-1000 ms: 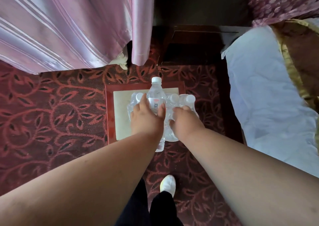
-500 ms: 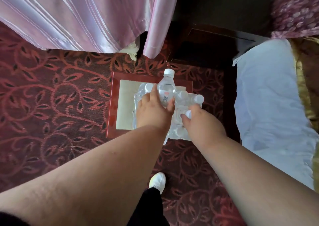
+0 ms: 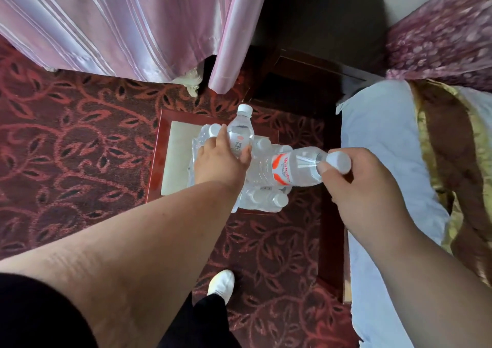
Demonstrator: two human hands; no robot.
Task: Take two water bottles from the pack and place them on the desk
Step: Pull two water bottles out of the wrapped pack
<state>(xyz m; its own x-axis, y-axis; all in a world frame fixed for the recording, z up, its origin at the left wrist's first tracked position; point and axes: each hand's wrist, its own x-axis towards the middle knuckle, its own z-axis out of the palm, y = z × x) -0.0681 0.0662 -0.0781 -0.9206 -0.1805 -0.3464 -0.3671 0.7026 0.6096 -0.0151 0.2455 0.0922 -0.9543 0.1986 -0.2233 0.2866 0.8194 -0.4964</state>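
Note:
A plastic-wrapped pack of water bottles [image 3: 262, 198] sits on a low red-rimmed stool [image 3: 175, 161] on the carpet. My left hand [image 3: 219, 165] grips an upright clear bottle [image 3: 241, 132] with a white cap, held just above the pack's far side. My right hand [image 3: 364, 182] holds a second bottle [image 3: 292, 170] by its neck and white cap; that bottle lies nearly level, orange label showing, its base still over the pack. Several white caps of other bottles show through the wrap.
A bed with a white sheet [image 3: 383, 161] and gold-brown runner lies at the right. Pink striped curtains [image 3: 127, 23] hang at the back left. Dark wooden furniture [image 3: 306, 81] stands behind the stool. My white shoe [image 3: 221, 283] is on the red patterned carpet.
My right hand has pulled a second bottle out of the pack, up and to the right, tipping it sideways. My left hand keeps its bottle, lifted slightly.

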